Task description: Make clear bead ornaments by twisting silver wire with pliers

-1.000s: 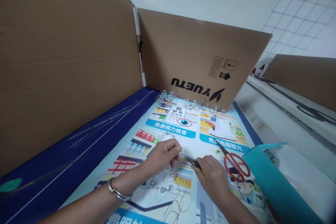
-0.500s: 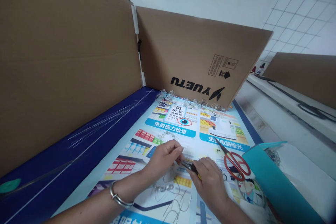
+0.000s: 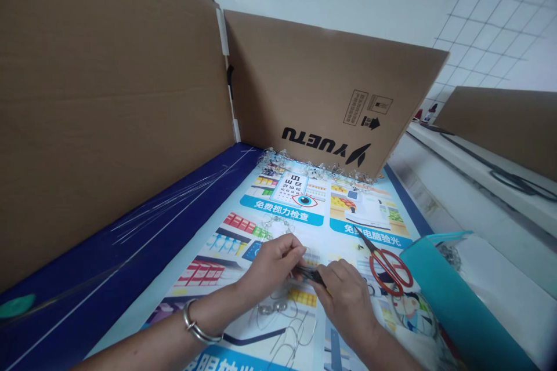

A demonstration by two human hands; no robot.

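Two hands: bare, low over the poster (image 3: 278, 208), close together, with the pliers between them.

Left hand (image 3: 274, 269): fingers (image 3: 296, 252) pinched together just beside the pliers' nose; what they pinch is too thin to tell. A metal bangle (image 3: 195, 328) circles the wrist.

Right hand (image 3: 346, 301): curled shut around the pliers (image 3: 311, 274), which have a dark nose and a yellow grip.

Wire loops (image 3: 282, 316): bent silver wire with beads, lying on the poster below the hands.

Beaded pile (image 3: 313, 167): heaped along the poster's far edge, against the cardboard panel (image 3: 326, 69).

Scissors (image 3: 387, 272): red-handled, on the poster just right of the right hand.

Teal folder (image 3: 452, 295): right of the scissors, with a wire clump (image 3: 448, 256) beyond it.

Blue mat (image 3: 87, 278): left of the poster, with loose wires (image 3: 174, 208) on it, below a second cardboard panel (image 3: 108, 116).
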